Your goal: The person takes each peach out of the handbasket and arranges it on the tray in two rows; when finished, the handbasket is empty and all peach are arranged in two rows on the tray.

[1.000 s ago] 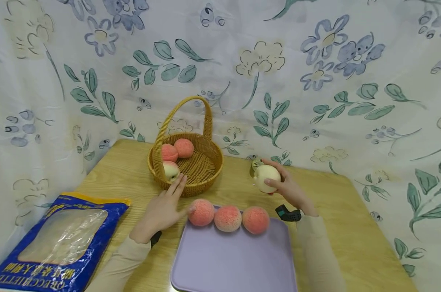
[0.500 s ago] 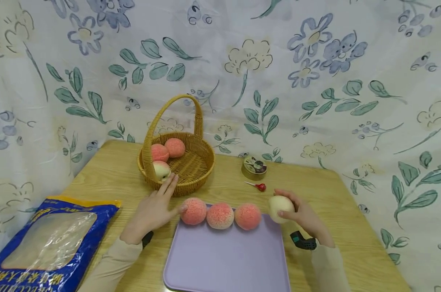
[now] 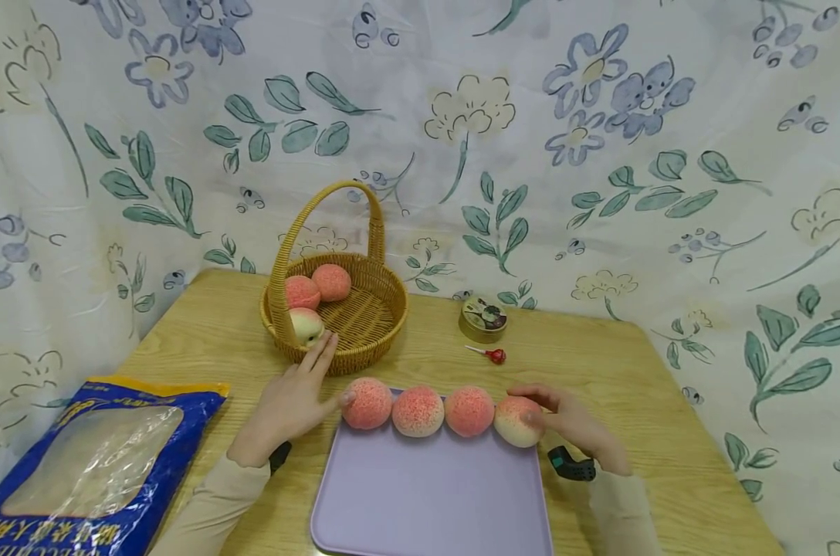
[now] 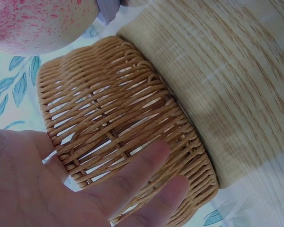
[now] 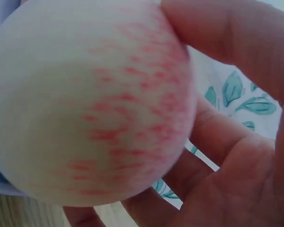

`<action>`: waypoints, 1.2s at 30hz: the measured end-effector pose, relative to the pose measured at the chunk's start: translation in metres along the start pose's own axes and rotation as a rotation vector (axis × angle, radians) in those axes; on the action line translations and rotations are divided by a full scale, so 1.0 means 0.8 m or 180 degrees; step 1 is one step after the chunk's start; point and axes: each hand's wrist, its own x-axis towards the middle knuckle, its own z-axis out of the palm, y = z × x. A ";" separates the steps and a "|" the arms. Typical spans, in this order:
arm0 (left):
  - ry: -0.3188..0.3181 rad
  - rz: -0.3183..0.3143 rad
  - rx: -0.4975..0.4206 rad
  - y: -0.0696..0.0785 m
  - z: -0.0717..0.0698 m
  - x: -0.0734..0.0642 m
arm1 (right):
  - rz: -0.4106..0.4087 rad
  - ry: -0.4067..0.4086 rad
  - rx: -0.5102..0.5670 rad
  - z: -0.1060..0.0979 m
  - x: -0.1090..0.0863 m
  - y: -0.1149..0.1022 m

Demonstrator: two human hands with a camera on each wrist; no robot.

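Note:
My right hand (image 3: 574, 421) grips a pale peach with a pink blush (image 3: 519, 422) at the top right corner of the lilac tray (image 3: 430, 494). Thumb and fingers wrap round this peach (image 5: 94, 104) in the right wrist view. Three pinker peaches stand in line to its left, the leftmost peach (image 3: 367, 403) beside my left thumb. My left hand (image 3: 291, 405) lies with straight fingers against the front of the wicker basket (image 3: 367, 357); its fingers (image 4: 132, 177) rest along the weave in the left wrist view. Inside the basket, three peaches sit at the left, a pale peach (image 3: 305, 327) nearest.
Behind the tray, a red lollipop (image 3: 496, 356) lies on the wooden table (image 3: 642, 401) in front of a small round tin (image 3: 483, 318). A blue pasta bag (image 3: 93, 463) lies at the left. A flowered cloth (image 3: 406, 116) hangs behind the table.
My right hand has brought the pale peach from near the tin down to the tray's right corner and turned its pink side up. The lollipop and tin came into view; my left hand stays put.

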 end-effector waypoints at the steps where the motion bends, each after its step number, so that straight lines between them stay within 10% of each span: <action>1: 0.0006 -0.0002 -0.0001 0.000 0.000 0.000 | 0.0019 -0.0024 0.0000 0.001 0.001 0.002; 21: 0.0069 0.0031 0.0023 -0.006 0.008 -0.001 | -0.0049 0.0042 -0.0038 -0.007 0.028 -0.022; 36: 0.0022 0.0002 0.0031 -0.004 0.005 -0.004 | -0.0492 -0.0454 0.0147 0.013 0.156 -0.142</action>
